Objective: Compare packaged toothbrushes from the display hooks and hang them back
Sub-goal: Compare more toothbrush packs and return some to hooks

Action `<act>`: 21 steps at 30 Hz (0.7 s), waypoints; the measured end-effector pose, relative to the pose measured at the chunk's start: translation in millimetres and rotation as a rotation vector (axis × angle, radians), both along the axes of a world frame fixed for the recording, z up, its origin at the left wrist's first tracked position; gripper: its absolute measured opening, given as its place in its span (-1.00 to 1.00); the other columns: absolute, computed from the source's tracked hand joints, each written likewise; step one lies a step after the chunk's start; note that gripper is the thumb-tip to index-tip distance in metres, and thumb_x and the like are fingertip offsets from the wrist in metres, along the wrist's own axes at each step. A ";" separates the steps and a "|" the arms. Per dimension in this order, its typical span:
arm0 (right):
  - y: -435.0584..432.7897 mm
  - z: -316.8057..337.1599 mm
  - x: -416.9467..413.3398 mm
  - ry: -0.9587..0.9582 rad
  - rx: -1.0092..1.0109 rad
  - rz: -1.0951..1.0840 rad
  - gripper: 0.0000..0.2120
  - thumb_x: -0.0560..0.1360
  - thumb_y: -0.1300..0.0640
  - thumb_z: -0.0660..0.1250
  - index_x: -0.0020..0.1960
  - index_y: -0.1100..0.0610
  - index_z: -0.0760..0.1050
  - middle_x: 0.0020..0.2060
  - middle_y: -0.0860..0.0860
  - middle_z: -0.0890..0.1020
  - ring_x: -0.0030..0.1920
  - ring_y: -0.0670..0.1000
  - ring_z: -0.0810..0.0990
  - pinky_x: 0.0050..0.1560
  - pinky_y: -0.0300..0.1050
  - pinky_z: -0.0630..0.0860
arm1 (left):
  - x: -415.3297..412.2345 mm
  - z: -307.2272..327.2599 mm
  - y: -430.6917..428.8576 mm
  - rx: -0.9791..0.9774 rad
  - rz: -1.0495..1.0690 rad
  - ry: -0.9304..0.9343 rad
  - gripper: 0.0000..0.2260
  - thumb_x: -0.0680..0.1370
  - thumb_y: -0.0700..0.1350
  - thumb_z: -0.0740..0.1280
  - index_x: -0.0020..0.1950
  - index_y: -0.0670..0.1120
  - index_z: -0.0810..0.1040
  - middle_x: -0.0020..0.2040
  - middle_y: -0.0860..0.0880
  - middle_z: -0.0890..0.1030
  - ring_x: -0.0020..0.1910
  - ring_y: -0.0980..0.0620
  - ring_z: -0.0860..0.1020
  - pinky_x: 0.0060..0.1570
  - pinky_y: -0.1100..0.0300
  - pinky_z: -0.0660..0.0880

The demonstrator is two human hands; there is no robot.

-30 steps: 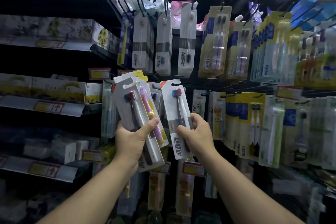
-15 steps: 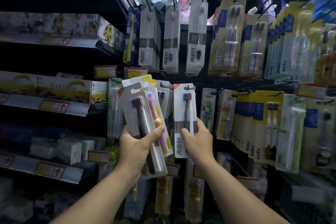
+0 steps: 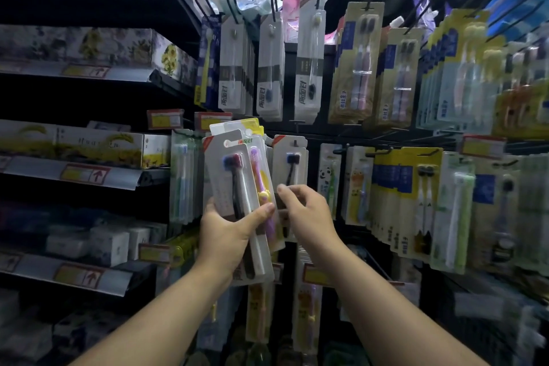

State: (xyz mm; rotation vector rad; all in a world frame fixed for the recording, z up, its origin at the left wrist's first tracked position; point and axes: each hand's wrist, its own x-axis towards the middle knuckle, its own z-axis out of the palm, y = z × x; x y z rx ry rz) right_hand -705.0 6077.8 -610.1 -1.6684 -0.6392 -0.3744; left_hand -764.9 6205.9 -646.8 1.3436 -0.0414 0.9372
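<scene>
The left hand (image 3: 225,235) grips two toothbrush packs (image 3: 228,178) near their bottoms, and the right hand (image 3: 309,214), fingers loosely bent, seems to hold nothing, just beside a third pack (image 3: 292,157) that hangs up.

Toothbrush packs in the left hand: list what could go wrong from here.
1. The left hand grips fanned packs with one thumb across the front. The purple-brush pack sits skewed behind the dark-brush pack and might slide out.
2. The right hand hangs loosely curled close to the grey pack on its hook. A bump could knock the pack off, and how far it sits on the hook cannot be told.
</scene>
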 end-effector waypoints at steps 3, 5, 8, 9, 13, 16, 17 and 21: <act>-15.9 -0.9 -24.0 0.019 0.040 0.133 -0.73 0.65 -0.08 0.29 0.09 0.08 0.65 -0.06 0.00 0.73 -0.05 -0.07 0.71 -0.04 -0.18 0.63 | -3.2 -0.4 -13.7 0.020 0.045 0.025 -0.05 0.09 0.28 0.70 0.39 0.01 0.46 0.18 0.00 0.68 0.18 -0.04 0.66 0.22 -0.17 0.61; -27.7 -8.0 -34.7 0.004 0.001 0.165 -0.74 0.61 -0.11 0.35 0.14 0.05 0.62 -0.02 -0.01 0.72 -0.03 -0.12 0.70 -0.03 -0.22 0.63 | -3.2 -7.4 -23.0 0.030 0.050 0.052 0.09 0.02 0.37 0.68 0.44 -0.01 0.43 0.23 -0.03 0.67 0.22 -0.07 0.65 0.24 -0.19 0.59; -46.9 -24.6 -42.0 0.012 -0.056 0.147 -0.73 0.54 -0.06 0.47 0.16 0.03 0.56 0.01 -0.03 0.67 -0.08 -0.15 0.69 -0.17 -0.29 0.61 | -10.1 -21.9 -43.7 0.059 -0.025 0.116 -0.04 0.18 0.21 0.68 0.48 0.01 0.39 0.24 -0.03 0.63 0.22 -0.06 0.63 0.09 -0.05 0.67; -52.6 -31.9 -41.9 0.025 -0.056 0.148 -0.72 0.52 -0.01 0.50 0.16 0.05 0.56 0.00 0.00 0.67 -0.10 -0.13 0.70 -0.21 -0.28 0.62 | -9.5 -28.6 -49.4 0.076 -0.051 0.129 -0.16 0.28 0.09 0.68 0.47 0.01 0.39 0.22 -0.01 0.63 0.19 -0.02 0.63 -0.05 0.13 0.68; -73.8 -64.0 -33.1 0.055 -0.030 0.135 -0.72 0.49 0.06 0.55 0.12 0.09 0.57 -0.04 0.06 0.69 -0.08 0.02 0.73 -0.14 -0.02 0.71 | 1.4 -59.1 -68.5 0.143 -0.075 0.164 -0.44 0.43 -0.21 0.59 0.28 0.11 0.40 0.09 0.11 0.60 0.02 0.24 0.57 -0.33 0.46 0.54; -87.5 -94.7 -20.9 0.082 -0.028 0.108 -0.78 0.50 0.10 0.53 0.08 0.11 0.57 -0.09 0.05 0.69 -0.10 0.03 0.71 -0.19 -0.10 0.67 | 13.5 -87.9 -82.1 0.140 -0.072 0.200 -0.47 0.36 -0.20 0.64 0.15 0.15 0.45 0.08 0.09 0.65 0.03 0.21 0.63 -0.11 0.23 0.67; -91.6 -105.2 -16.1 0.090 -0.027 0.094 -0.80 0.51 0.12 0.53 0.06 0.11 0.57 -0.11 0.05 0.69 -0.10 0.05 0.71 -0.20 -0.09 0.67 | 17.9 -98.9 -86.2 0.141 -0.075 0.218 -0.45 0.34 -0.17 0.66 0.16 0.15 0.45 0.07 0.08 0.67 0.03 0.19 0.65 -0.06 0.17 0.68; -107.0 -146.7 0.5 0.144 0.015 0.017 -0.84 0.51 0.18 0.51 0.05 0.05 0.60 -0.12 0.03 0.71 -0.11 0.05 0.71 -0.15 -0.02 0.69 | 28.7 -135.9 -103.6 0.122 -0.175 0.284 -0.41 0.34 -0.13 0.67 0.23 0.13 0.45 0.11 0.03 0.68 0.02 0.18 0.70 -0.07 0.19 0.68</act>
